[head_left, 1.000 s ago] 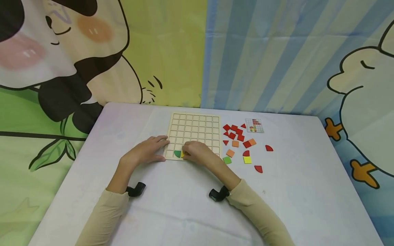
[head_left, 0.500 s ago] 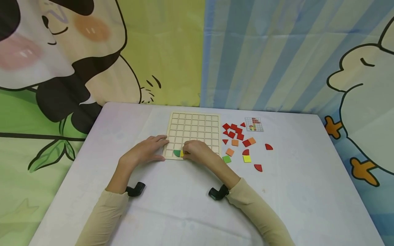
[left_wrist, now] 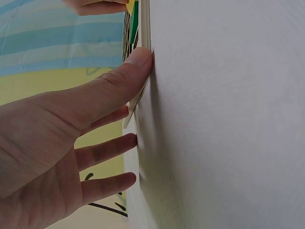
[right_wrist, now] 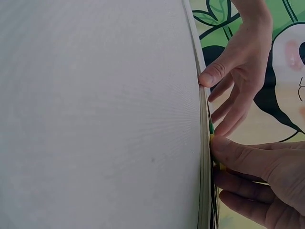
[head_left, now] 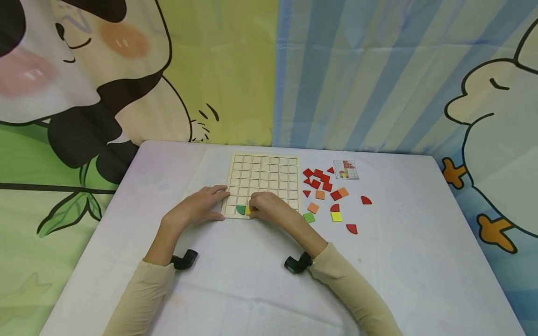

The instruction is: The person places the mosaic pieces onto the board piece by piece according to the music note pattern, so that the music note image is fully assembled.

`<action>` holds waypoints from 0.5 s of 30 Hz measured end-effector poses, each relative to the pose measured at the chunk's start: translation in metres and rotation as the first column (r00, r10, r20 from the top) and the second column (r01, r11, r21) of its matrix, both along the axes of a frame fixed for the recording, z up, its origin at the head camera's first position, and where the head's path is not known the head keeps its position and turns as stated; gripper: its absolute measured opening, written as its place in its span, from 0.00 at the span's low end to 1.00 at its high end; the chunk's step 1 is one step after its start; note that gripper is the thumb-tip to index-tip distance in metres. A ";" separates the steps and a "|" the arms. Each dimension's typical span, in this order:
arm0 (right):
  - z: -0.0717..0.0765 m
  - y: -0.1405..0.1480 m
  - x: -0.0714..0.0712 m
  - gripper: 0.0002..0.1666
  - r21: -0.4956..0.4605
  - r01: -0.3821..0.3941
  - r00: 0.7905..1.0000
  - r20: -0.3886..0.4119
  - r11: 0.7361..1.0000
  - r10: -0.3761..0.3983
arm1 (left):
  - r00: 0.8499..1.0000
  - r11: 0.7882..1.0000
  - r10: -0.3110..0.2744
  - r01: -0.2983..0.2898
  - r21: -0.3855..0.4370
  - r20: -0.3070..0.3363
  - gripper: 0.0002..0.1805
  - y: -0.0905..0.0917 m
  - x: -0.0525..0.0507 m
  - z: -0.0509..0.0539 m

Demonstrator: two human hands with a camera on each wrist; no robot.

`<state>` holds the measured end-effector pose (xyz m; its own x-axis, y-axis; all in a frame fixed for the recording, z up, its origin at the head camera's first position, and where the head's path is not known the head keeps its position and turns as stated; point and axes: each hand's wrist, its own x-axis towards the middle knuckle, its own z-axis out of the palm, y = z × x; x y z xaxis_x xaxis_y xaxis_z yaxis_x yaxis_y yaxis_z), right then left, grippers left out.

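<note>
A cream grid board (head_left: 265, 168) lies on the white table. Along its left edge rests my left hand (head_left: 201, 204), fingers spread and relaxed; in the left wrist view its thumb (left_wrist: 138, 57) touches the board's near corner. My right hand (head_left: 269, 206) bends over the board's bottom row and pinches a yellow tile (head_left: 247, 211), mostly hidden under the fingers. Just left of that tile sits a dark green quarter-circle tile (head_left: 241, 210) in the grid. The right wrist view shows the thumb (right_wrist: 226, 148) against the yellow tile at the board's edge.
Right of the board lie several loose red tiles (head_left: 325, 178), orange squares (head_left: 320, 195), a light green square (head_left: 308, 217), a yellow square (head_left: 336, 217) and red quarter-circles (head_left: 352, 229). A small pattern card (head_left: 346, 170) lies behind them. A cartoon-printed cloth hangs behind the table.
Both hands keep nearly the same places and the right fingers stay on the yellow tile. Only the head view has shifted slightly.
</note>
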<state>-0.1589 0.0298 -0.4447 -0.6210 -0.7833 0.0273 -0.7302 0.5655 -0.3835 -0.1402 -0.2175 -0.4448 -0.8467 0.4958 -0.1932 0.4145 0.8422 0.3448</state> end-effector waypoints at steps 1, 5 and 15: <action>0.000 0.000 0.000 0.07 0.000 -0.003 1.000 0.000 1.000 0.003 | 1.000 1.000 -0.001 0.001 0.001 0.000 0.41 0.000 0.000 0.000; -0.002 -0.001 -0.001 0.07 0.014 -0.011 1.000 0.003 1.000 0.011 | 1.000 1.000 -0.002 0.002 0.011 0.004 0.41 0.000 0.000 0.000; 0.014 0.008 0.001 0.08 0.087 -0.058 0.995 0.083 0.995 0.051 | 1.000 1.000 0.015 -0.015 0.010 0.028 0.41 0.001 0.001 0.001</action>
<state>-0.1583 0.0374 -0.4308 -0.5750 -0.8130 -0.0921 -0.7296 0.5604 -0.3919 -0.1392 -0.2169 -0.4436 -0.8485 0.4850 -0.2117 0.3920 0.8448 0.3642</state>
